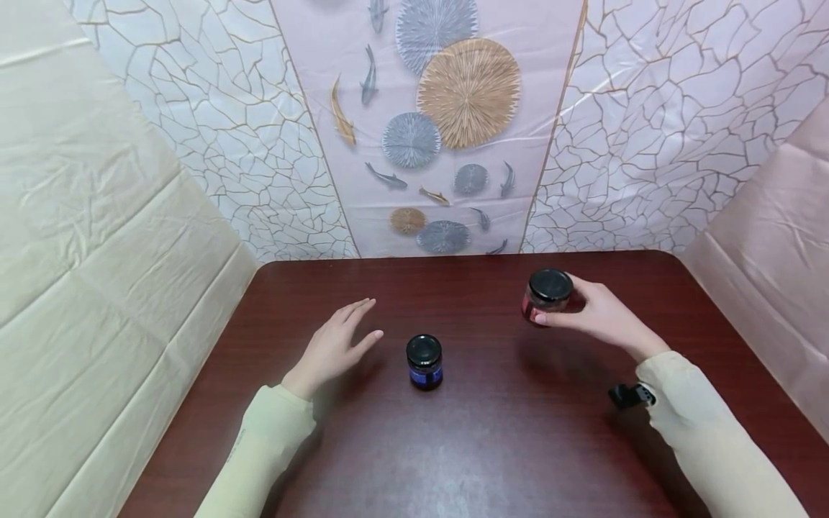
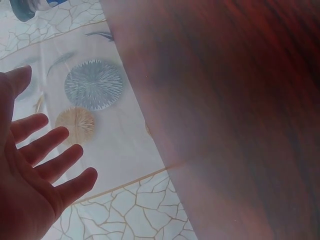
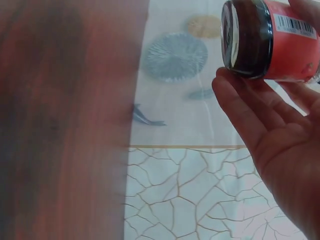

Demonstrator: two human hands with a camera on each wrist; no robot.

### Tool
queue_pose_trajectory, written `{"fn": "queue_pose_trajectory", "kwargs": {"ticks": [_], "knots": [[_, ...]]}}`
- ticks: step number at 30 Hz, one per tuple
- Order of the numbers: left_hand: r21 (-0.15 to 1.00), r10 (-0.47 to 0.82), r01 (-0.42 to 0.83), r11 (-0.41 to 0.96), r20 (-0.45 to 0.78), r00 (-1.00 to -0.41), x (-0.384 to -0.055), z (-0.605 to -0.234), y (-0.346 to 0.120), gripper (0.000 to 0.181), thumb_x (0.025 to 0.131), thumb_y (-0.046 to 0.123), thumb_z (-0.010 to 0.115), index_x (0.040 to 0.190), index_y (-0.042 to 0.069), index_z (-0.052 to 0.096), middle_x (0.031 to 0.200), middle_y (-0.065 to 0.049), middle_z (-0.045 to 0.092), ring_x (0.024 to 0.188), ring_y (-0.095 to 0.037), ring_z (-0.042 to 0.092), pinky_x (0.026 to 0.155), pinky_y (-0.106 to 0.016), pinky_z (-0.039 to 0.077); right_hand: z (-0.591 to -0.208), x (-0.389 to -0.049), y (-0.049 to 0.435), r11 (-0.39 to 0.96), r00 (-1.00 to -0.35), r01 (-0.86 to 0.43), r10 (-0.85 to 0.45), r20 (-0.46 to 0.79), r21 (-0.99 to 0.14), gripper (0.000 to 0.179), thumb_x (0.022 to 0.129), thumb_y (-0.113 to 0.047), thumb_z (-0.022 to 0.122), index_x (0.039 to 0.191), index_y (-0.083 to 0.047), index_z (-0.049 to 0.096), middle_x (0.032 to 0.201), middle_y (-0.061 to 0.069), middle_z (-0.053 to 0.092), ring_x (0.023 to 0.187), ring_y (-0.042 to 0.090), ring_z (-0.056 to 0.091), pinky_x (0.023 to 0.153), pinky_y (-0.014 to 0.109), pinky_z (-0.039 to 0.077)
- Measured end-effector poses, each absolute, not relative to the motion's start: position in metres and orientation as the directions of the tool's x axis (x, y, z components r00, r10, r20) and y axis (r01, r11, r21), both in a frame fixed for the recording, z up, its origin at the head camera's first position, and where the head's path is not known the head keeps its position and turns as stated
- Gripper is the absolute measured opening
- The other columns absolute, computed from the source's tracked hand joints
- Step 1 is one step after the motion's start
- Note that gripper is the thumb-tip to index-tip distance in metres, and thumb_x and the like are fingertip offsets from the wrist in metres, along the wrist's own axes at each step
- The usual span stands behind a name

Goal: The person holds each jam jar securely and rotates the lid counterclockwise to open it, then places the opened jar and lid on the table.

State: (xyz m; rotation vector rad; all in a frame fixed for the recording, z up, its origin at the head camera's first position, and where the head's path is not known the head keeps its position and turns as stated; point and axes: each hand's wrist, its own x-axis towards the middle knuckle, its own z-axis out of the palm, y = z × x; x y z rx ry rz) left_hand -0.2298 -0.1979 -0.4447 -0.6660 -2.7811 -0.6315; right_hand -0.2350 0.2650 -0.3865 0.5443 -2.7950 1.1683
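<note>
My right hand (image 1: 599,316) grips a small glass jar (image 1: 549,295) with a black lid and a red label, thumb on the near side and fingers round the far side. In the right wrist view the red-labelled jar (image 3: 295,40) shows a barcode, its dark contents and its base, raised over the table. A second jar (image 1: 424,362), with a black lid and a blue label, stands upright on the table near the middle. Left of it, my left hand (image 1: 332,349) hovers with its fingers extended and thumb apart, holding nothing; the left wrist view shows its bare palm (image 2: 30,185).
The dark red-brown wooden table (image 1: 479,446) runs back to a patterned wall covering (image 1: 414,201) with fish and round motifs. Pale cloth panels (image 1: 116,273) slope along both sides. A small black device (image 1: 628,396) is attached at the right sleeve.
</note>
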Motion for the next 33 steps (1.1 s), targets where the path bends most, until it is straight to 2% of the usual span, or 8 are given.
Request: {"fn": "queue_pose_trajectory", "kwargs": {"ticks": [10,16,20,26,33], "knots": [[0.351,0.384,0.473,0.808,0.296,-0.875,-0.229,-0.444,-0.198,0.066,0.097,0.045,0.065,0.153,0.016,0.044,0.153,-0.009,0.047,0.139,-0.03,0.045,0.109,-0.052,0.041,-0.367,-0.242,0.269,0.624,-0.951,-0.309,-0.203,0.232,-0.718,0.05,0.082,-0.038,0.085,0.125,-0.022,0.065,0.097,0.002,0.073,0.089,0.013,0.066,0.076,0.022,0.049],[0.346,0.389,0.477,0.808,0.294,-0.873,-0.23,-0.444,-0.2,0.066,0.097,0.044,0.065,0.153,0.016,0.044,0.152,-0.008,0.048,0.138,-0.029,0.046,0.108,-0.052,0.042,-0.361,-0.244,0.269,0.629,-0.964,-0.265,-0.174,0.2,-0.731,0.053,0.084,-0.042,0.082,0.129,-0.019,0.064,0.107,0.005,0.072,0.094,0.009,0.066,0.077,0.021,0.048],[0.341,0.392,0.477,0.81,0.289,-0.873,-0.229,-0.445,-0.2,0.066,0.098,0.046,0.064,0.154,0.018,0.044,0.152,-0.008,0.048,0.138,-0.029,0.046,0.108,-0.052,0.042,-0.359,-0.246,0.265,0.633,-0.97,-0.244,-0.164,0.181,-0.735,0.057,0.084,-0.045,0.081,0.132,-0.021,0.061,0.114,0.006,0.069,0.099,0.012,0.065,0.079,0.022,0.049],[0.345,0.387,0.472,0.811,0.288,-0.876,-0.228,-0.445,-0.2,0.066,0.097,0.047,0.064,0.154,0.019,0.044,0.152,-0.007,0.048,0.138,-0.029,0.046,0.108,-0.051,0.042,-0.353,-0.249,0.257,0.632,-0.964,-0.265,-0.181,0.194,-0.728,0.059,0.085,-0.044,0.081,0.135,-0.021,0.059,0.119,0.006,0.066,0.102,0.019,0.062,0.081,0.026,0.048],[0.339,0.394,0.481,0.808,0.296,-0.87,-0.227,-0.447,-0.198,0.065,0.098,0.045,0.064,0.153,0.017,0.044,0.151,-0.007,0.049,0.136,-0.029,0.047,0.107,-0.052,0.043,-0.345,-0.255,0.242,0.595,-0.943,-0.333,-0.207,0.261,-0.732,0.051,0.083,-0.037,0.084,0.127,-0.023,0.063,0.111,0.003,0.067,0.094,0.015,0.063,0.077,0.024,0.047]]}}
